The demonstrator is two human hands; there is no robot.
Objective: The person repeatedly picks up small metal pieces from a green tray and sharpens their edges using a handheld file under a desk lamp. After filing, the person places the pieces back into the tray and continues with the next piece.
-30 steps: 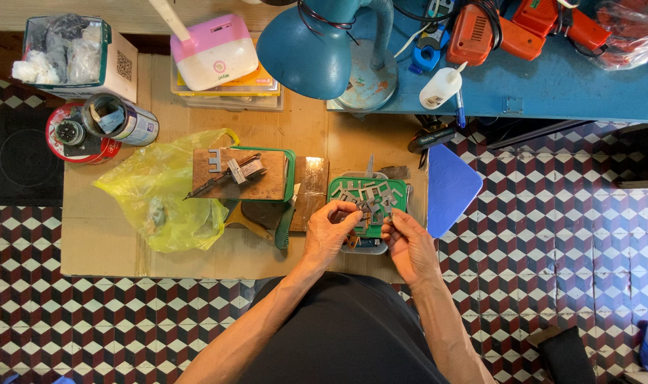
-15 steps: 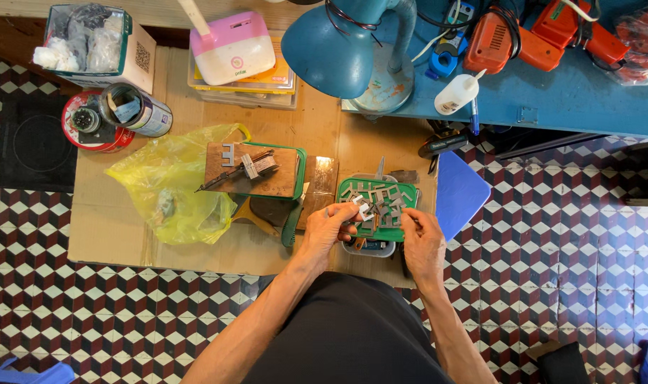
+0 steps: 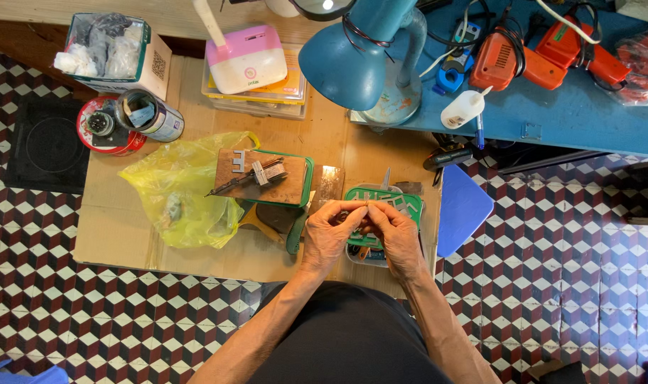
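Observation:
My left hand and my right hand meet fingertip to fingertip over a green tray of small metal parts. Together they pinch a tiny part, too small to make out. The tray sits near the front right corner of a low wooden table. To the left of my hands lies a brown wooden block with small metal pieces and a thin tool on top, resting on another green tray.
A yellow plastic bag lies left of the block. Cans, a box of rags and a pink-and-white device stand at the back. A teal desk lamp and orange power tools occupy the blue bench.
Both hands have lifted from the parts in the green tray and come together, fingertips now touching around a tiny part. The camera view has shifted slightly.

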